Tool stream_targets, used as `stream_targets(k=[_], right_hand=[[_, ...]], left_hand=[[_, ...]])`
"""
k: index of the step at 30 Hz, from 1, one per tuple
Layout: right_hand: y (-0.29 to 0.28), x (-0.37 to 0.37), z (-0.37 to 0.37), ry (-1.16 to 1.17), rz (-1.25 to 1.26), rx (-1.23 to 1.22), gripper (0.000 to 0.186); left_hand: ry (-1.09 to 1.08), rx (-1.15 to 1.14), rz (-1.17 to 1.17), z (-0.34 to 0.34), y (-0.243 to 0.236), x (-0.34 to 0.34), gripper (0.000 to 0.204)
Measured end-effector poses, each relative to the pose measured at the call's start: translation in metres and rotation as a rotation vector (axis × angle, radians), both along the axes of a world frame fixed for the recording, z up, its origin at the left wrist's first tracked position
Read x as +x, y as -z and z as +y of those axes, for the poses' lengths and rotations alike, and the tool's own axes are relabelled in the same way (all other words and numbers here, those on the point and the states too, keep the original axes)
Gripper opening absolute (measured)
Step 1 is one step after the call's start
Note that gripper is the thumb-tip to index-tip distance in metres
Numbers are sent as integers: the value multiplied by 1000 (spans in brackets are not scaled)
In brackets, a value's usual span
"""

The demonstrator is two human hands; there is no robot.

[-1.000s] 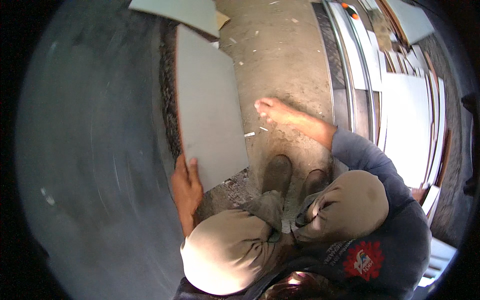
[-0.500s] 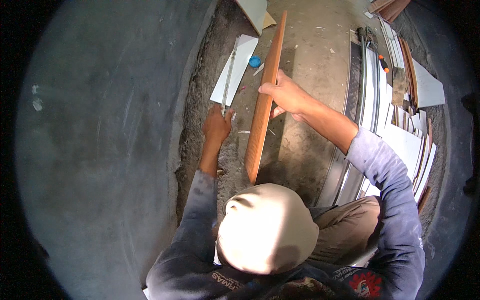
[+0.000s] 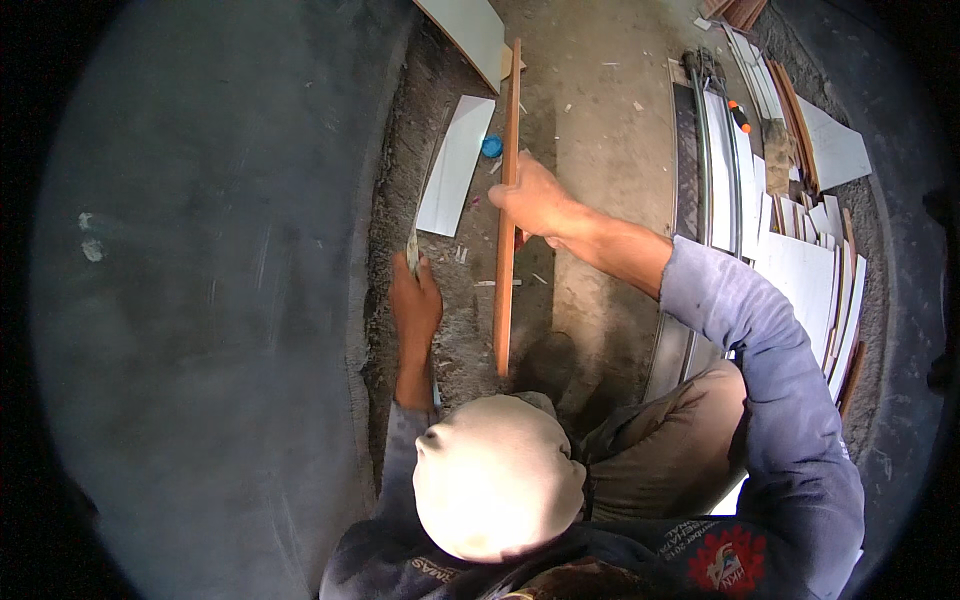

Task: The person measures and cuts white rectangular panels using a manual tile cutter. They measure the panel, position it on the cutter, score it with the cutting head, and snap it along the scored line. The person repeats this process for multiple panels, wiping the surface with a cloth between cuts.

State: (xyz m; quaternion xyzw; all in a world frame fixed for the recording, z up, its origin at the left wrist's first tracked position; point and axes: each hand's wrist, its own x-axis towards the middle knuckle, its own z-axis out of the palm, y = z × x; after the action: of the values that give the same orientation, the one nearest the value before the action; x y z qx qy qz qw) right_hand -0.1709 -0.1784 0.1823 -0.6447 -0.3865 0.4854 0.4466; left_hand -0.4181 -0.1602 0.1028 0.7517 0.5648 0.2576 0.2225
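My right hand (image 3: 530, 200) is closed on a board (image 3: 508, 310), held on edge with its long, narrow reddish-brown side facing up. My left hand (image 3: 414, 295) is closed on a long, thin metal strip (image 3: 424, 196), like a ruler, which points away from me along the left side of a small white board (image 3: 455, 165) lying on the ground. A round blue object (image 3: 491, 146) lies between the white board and the board in my right hand.
A dark grey wall or ledge (image 3: 200, 300) runs along the left. A pale board (image 3: 465, 40) leans at the back. On the right are long metal bars (image 3: 735, 170), an orange-and-black tool (image 3: 739, 118) and stacks of white and brown offcuts (image 3: 790, 280). Scraps litter the floor (image 3: 610, 140).
My right hand has gone to the board, which has turned from face-up to edge-on. My left hand has left the board for the thin strip, and has since moved slightly toward me and left.
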Motion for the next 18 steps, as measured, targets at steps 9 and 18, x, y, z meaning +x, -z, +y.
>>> stream_targets(k=[9,18], right_hand=[[-26,-39,25,-21,3,-164,67],[-24,-68,60,-76,-203,-249,91]], left_hand=[[-165,52,-434,-71,-148,-39,29],[-275,817,-458,-98,-247,-48,48]])
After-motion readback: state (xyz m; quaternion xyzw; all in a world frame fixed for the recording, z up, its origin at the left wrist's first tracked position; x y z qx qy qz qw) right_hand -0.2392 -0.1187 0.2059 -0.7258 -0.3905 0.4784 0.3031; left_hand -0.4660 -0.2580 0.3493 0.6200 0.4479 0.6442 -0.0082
